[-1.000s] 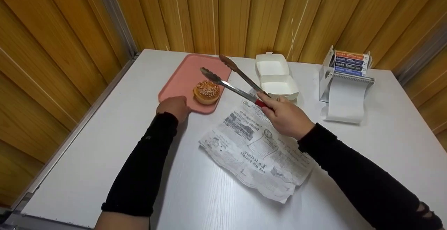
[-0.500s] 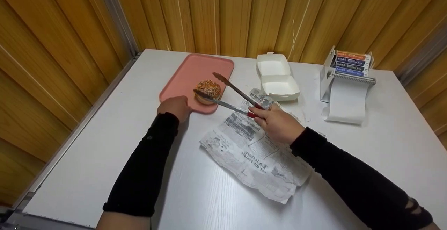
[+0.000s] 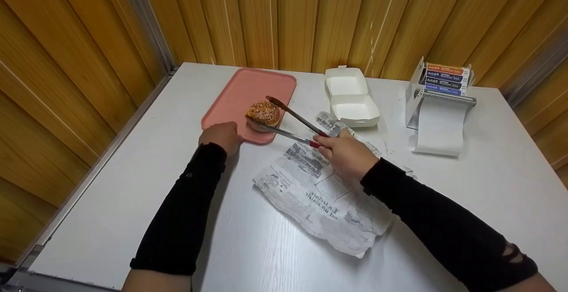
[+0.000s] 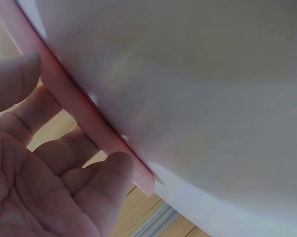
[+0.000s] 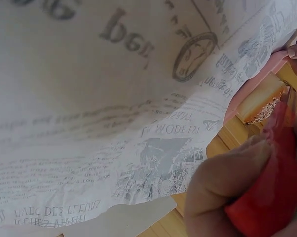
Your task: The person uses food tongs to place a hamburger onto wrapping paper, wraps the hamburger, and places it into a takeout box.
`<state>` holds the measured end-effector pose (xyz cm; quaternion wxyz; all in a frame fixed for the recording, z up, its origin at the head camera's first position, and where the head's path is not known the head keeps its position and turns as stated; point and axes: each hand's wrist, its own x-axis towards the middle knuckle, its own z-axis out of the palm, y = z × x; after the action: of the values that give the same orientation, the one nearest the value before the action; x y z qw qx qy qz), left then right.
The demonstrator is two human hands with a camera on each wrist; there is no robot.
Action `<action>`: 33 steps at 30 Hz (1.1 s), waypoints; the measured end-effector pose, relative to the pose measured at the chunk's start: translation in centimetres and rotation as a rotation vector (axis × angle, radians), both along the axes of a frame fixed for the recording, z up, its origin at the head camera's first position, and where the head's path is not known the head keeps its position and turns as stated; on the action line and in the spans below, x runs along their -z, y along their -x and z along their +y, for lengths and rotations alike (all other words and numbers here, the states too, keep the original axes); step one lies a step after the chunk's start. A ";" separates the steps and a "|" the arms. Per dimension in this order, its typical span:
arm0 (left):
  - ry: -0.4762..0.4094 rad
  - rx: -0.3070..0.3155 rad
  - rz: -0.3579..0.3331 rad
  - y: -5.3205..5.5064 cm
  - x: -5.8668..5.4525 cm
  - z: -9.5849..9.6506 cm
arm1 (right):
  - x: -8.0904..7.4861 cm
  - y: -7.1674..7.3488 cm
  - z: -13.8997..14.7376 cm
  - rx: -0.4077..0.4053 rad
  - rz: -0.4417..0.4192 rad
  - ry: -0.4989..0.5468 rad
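Note:
My right hand (image 3: 353,155) grips a pair of metal tongs (image 3: 288,135) by its red handle (image 5: 269,192). The tips of the tongs stand apart on either side of a seeded bun (image 3: 265,113); whether both touch it I cannot tell. The bun lies near the front right of the pink tray (image 3: 248,88). My left hand (image 3: 220,137) holds the tray's near left edge. In the left wrist view, its thumb and fingers (image 4: 109,182) lie against the pink rim (image 4: 89,113).
A printed paper sheet (image 3: 319,212), crumpled at its edges, lies under my right hand. Behind it stands an opened white box (image 3: 355,105). At the right, a metal dispenser (image 3: 415,105) carries several label boxes and a hanging white sheet (image 3: 441,128).
My right hand has moved down and left, lowering the tongs from above the tray to around the bun. The tips of the tongs have come closer together. My left hand stays at the tray.

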<state>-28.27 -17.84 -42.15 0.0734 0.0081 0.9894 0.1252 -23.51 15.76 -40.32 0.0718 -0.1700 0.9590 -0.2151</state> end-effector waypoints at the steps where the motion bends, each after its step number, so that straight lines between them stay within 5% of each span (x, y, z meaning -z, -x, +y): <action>1: -0.004 0.002 0.000 0.0 0.1 0.0 | 0.0 0.0 0.0 0.006 -0.005 0.002; 14: -0.013 0.023 0.018 -0.3 0.5 0.3 | 0.8 0.5 -0.2 -0.044 -0.003 -0.038; 23: -0.004 0.028 0.027 -1.1 -0.2 0.7 | 1.2 0.5 0.4 -0.069 0.101 -0.043; 33: -0.056 -0.078 -0.035 -0.9 -0.4 0.8 | -1.7 -2.3 5.5 -0.034 0.088 0.002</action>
<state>-27.36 -17.09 -41.78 0.0854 -0.0304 0.9836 0.1559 -21.19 21.22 -38.58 0.0332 -0.1956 0.9579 -0.2074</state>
